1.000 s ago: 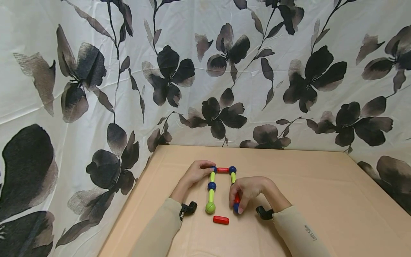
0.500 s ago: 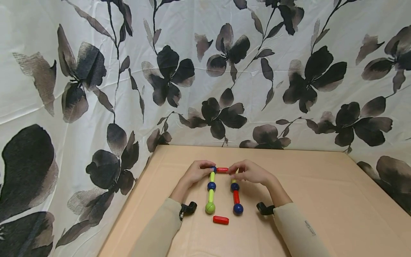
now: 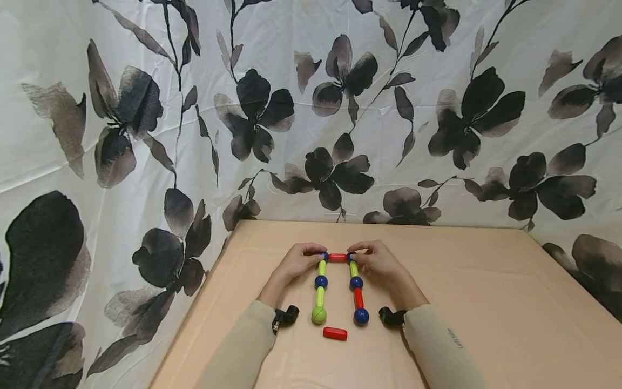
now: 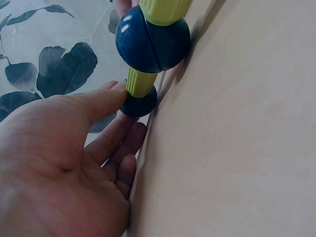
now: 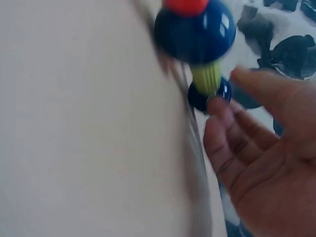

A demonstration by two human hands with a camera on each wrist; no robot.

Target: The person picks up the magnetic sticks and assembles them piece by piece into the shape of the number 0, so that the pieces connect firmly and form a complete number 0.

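A three-sided frame of toy rods and balls lies on the table. My left hand (image 3: 297, 261) pinches the blue ball (image 4: 140, 104) at its far left corner, thumb at the yellow-green rod (image 4: 140, 84). My right hand (image 3: 381, 263) holds the far right blue ball (image 5: 198, 100) between thumb and fingers; that wrist view is blurred. A red rod (image 3: 337, 257) joins the two corners. The left side runs through a blue ball (image 3: 321, 281) to a green ball (image 3: 318, 315). The right side has another red rod (image 3: 358, 297) and ends in a blue ball (image 3: 361, 316).
A loose red rod (image 3: 335, 333) lies in front of the frame's open near side. The tan table (image 3: 461, 297) extends to both sides. Behind its far edge hangs a flower-printed cloth (image 3: 301, 135).
My right hand has left the near right blue ball, moved away from me along the right side, and taken the far right corner ball. The left hand has stayed put.
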